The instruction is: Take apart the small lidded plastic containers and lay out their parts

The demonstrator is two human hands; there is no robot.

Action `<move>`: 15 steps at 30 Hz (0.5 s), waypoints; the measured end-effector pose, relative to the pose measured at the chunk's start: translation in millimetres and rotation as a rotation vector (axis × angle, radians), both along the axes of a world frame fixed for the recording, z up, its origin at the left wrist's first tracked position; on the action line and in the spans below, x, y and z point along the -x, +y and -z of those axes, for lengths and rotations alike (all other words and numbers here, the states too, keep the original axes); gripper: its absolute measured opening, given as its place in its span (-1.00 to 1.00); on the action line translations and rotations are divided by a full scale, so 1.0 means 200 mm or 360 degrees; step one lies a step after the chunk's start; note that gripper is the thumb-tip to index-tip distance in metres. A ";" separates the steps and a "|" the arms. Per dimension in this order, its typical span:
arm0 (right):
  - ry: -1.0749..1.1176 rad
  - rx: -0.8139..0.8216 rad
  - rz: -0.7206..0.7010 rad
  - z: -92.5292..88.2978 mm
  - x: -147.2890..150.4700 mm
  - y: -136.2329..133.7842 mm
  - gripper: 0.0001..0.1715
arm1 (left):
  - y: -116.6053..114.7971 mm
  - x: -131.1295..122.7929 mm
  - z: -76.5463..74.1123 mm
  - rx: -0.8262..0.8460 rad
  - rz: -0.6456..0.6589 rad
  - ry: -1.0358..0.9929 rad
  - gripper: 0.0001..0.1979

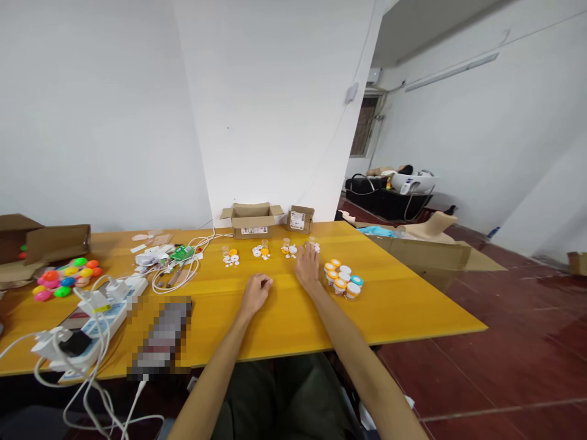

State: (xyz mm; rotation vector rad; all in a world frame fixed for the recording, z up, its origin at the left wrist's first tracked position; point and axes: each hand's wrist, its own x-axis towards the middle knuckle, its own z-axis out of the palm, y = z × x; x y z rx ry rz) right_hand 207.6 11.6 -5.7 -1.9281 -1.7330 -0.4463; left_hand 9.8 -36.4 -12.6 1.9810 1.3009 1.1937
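My left hand (257,294) rests on the yellow table with its fingers curled in, and nothing shows in it. My right hand (307,266) is farther forward, fingers stretched out and slightly apart, palm down. Its fingertips are beside a small group of white parts (317,247), partly hidden behind the hand, with a clear cup (312,239) behind. To the left lie similar groups: white and orange discs (292,249), discs by a cup (261,251), and more discs (234,258). Right of my right wrist stands a cluster of small clear jars (340,284) with orange, white and teal lids.
An open cardboard box (253,227) and a smaller box (301,220) stand by the wall. On the left are coloured plastic eggs (67,281), cables, a green circuit board (182,253), a power strip (121,305) and a blurred-out phone (162,336). The table's right edge borders another carton (419,256).
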 end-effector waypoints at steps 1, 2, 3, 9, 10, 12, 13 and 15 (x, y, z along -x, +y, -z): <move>-0.0034 -0.0011 -0.0044 0.00 0.01 -0.04 -0.40 | 0.00 0.00 -0.01 -0.0003 0.0008 -0.0001 -0.76; -0.0066 -0.0017 -0.0090 0.01 0.03 -0.08 -0.39 | 0.00 0.00 -0.01 -0.0005 0.0018 0.0001 -0.77; -0.0098 -0.0015 -0.0140 0.01 0.04 -0.12 -0.40 | 0.00 0.00 -0.02 -0.0006 0.0029 0.0006 -0.77; -0.0242 0.0020 -0.0267 -0.03 0.06 -0.34 -0.51 | 0.01 0.00 -0.05 -0.0029 0.0071 0.0018 -0.77; -0.0268 0.0014 -0.0269 -0.04 0.04 -0.37 -0.51 | 0.01 0.00 -0.05 -0.0032 0.0075 0.0018 -0.77; -0.0310 0.0003 -0.0249 -0.06 -0.02 -0.41 -0.49 | 0.01 0.00 -0.05 -0.0029 0.0067 0.0018 -0.77; -0.0329 0.0004 -0.0218 -0.07 -0.05 -0.42 -0.47 | 0.01 0.00 -0.04 -0.0025 0.0060 0.0023 -0.77; -0.0363 0.0022 -0.0124 -0.09 -0.12 -0.44 -0.47 | 0.02 0.00 -0.04 -0.0019 0.0053 0.0042 -0.77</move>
